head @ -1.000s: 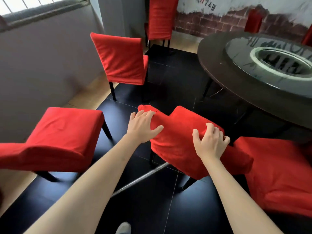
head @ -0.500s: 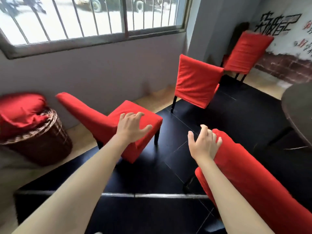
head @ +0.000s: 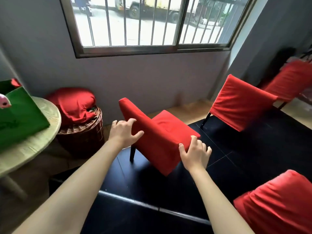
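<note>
The red chair (head: 162, 132), set on the dark floor (head: 236, 166) below the window (head: 152, 22), was pointed rightward. Its backrest was clasped by the left hand (head: 124, 132), its seat corner by the right hand (head: 194, 154); only one leg (head: 132, 153) was seen.

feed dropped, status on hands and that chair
Left hand, right hand: both grip the red chair by its back. Chair upright. Wicker basket close beside it.

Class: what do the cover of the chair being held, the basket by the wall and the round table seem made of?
Chair cover: matte red stretch fabric, probably; it wrinkles. Basket: woven wicker or rattan, glossy brown; coiled strands show. Round table: pale wood or wood-look laminate; grain lines show.
</note>
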Demonstrator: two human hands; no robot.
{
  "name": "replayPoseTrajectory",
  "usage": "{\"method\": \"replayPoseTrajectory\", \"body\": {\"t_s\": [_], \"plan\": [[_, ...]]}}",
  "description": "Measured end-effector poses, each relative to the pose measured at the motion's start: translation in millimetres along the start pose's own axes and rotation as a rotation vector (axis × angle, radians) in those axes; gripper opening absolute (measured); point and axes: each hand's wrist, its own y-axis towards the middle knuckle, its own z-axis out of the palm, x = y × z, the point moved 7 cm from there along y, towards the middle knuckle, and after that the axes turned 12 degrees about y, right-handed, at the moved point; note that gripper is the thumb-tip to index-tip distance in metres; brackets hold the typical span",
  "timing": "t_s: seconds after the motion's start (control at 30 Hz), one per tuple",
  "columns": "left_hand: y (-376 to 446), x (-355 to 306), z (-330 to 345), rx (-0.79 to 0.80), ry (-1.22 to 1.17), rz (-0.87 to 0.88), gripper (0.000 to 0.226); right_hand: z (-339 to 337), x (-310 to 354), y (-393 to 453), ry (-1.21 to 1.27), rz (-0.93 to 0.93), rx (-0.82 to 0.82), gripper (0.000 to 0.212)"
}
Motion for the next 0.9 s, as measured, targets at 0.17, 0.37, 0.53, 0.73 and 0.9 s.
{"method": "replayPoseTrajectory", "body": {"t_s": [0.17, 0.37, 0.53, 0.73, 0.9], "plan": [[16.0, 65.9, 21.0, 0.092, 0.044, -0.05, 0.065, 49.3, 39.2, -5.5, -0.121, 0.008, 0.128, 0.061], [36.3, 64.7, 51.2, 0.16, 0.031, 0.022, 0.066, 76.2, 52.3, 17.5, -0.191, 0.031, 0.176, 0.061], [77.3, 51.8, 68.1, 0.17, 0.033, 0.072, 0.066, 99.2, 54.8, 61.3, -0.168, 0.036, 0.166, 0.064], [137.5, 36.9, 80.4, 0.152, 0.071, 0.152, 0.067, 126.1, 47.6, 100.9, -0.146, 0.076, 0.215, 0.069], [176.3, 27.1, 92.7, 0.147, 0.098, 0.212, 0.07, 146.4, 30.6, 125.9, -0.095, 0.112, 0.326, 0.088]]}}
